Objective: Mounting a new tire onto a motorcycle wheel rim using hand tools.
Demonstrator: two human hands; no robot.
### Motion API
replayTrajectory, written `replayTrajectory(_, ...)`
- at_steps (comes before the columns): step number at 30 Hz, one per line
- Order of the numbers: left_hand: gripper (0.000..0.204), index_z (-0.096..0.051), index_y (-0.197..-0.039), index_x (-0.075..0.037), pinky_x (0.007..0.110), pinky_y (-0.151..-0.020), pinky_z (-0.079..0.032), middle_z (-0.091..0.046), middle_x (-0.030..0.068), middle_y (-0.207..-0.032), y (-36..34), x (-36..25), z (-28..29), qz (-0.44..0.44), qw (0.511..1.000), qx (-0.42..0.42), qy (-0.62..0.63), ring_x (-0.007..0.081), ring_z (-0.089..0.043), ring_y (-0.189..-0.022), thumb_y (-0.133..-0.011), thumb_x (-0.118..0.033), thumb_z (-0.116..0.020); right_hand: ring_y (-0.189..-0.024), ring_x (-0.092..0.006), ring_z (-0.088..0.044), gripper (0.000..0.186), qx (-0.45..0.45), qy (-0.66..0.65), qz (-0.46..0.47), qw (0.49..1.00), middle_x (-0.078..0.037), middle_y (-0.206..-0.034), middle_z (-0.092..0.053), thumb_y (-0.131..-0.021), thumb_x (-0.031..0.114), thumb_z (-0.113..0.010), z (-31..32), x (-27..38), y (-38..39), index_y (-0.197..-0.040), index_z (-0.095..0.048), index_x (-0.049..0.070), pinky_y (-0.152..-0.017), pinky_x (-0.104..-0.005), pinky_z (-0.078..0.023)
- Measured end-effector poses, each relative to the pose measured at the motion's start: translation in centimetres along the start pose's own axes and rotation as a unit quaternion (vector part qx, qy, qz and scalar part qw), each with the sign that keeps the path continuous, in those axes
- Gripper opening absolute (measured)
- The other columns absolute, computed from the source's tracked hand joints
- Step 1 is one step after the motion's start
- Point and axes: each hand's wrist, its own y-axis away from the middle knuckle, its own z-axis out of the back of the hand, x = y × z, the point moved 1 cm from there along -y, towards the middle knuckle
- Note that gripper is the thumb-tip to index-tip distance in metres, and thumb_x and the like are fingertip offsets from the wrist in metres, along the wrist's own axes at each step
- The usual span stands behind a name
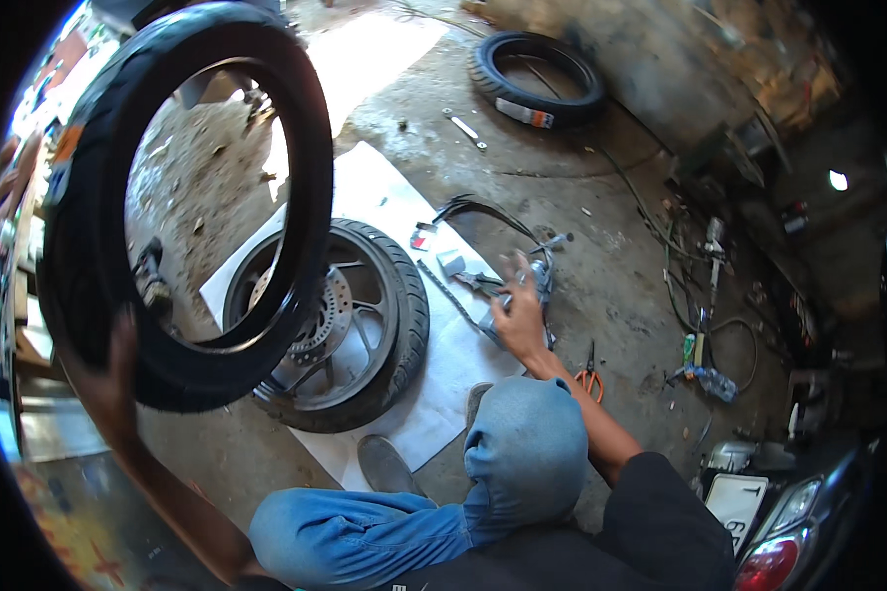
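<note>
Right, I've got the loose tyre [308,187] in the upper left of the frame, stood on edge and tilted, in front of part of the wheel [409,315] lying on the white sheet [439,404]. Left hand [108,379] is gripping its lower-left part; it's blurred, so exact finger wrap is hard to call. Right hand [518,313] is off it, fingers spread, nothing clearly held, by the grey metal part [539,279] mid-frame; can't tell if it's touching. Handling guess: bulky, moderately heavy, far from fragile. Rubber should flex at the sidewalls, stiffer at the beads. Tread ought to grip well; a dusty or shiny sidewall may slip. One-handed it'll want to swing or roll about my grip, so best hold is thumb on sidewall, fingers round the tread, or hooked inside the bead. Two hands on opposite sides would be steadier. I'd avoid gripping by the orange label [68,144]; it could slide.
</note>
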Motion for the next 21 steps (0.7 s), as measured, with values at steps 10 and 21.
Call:
replayTrajectory(10,0.106,-0.019,-0.163,0.001,0.048,-0.126,-0.024,-0.025,0.0229,-0.166,10.4,-1.4,-6.5,0.03,0.976,-0.214,0.017,0.0363,-0.032,-0.151,-0.084,-0.023,-0.085,-0.124,-0.0416,-0.06,0.058,-0.004,0.185,-0.032,0.982,-0.021,-0.135,-0.059,-0.09,0.034,-0.074,2.6,-6.6,4.3,-0.133,-0.063,-0.002,-0.104,-0.0492,-0.051)
replayTrajectory(21,0.092,-0.045,-0.152,0.003,0.042,-0.112,-0.046,-0.057,0.0222,-0.144,1.6,-10.5,8.0,0.063,0.997,-0.026,-0.031,0.0319,-0.057,-0.132,-0.07,-0.013,-0.084,-0.121,-0.0463,-0.064,0.066,0.328,0.406,-0.177,0.834,-0.033,-0.126,-0.067,-0.085,0.044,-0.079,-1.6,-9.8,1.4,-0.123,-0.068,-0.01,-0.102,-0.0502,-0.053)
